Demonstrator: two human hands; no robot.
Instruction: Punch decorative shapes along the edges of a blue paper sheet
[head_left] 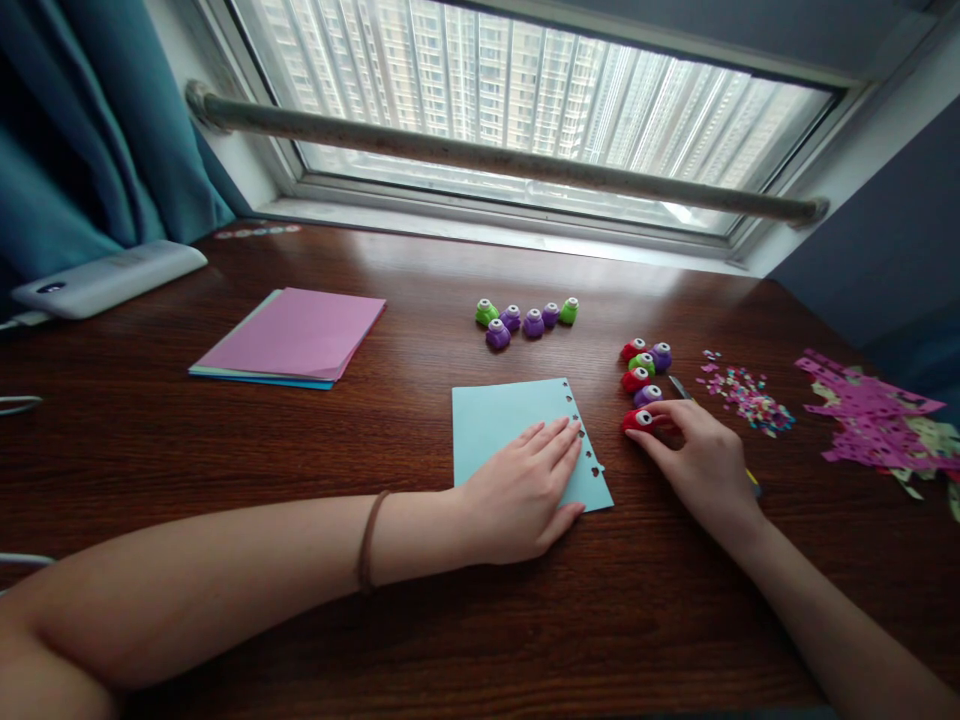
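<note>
While the left hand [525, 490] lies spread flat on the blue paper [510, 425], its right edge partly punched, the right hand [701, 460] pinches a red punch [639, 420] just beside it.

A dark wooden table [225, 430] runs up to a wide window [525, 110], where daylight comes through and tall apartment blocks show beyond. A metal rail [495, 160] crosses the glass. A teal curtain [82, 130] hangs at left; a grey-blue wall [885, 230] stands at right.
</note>
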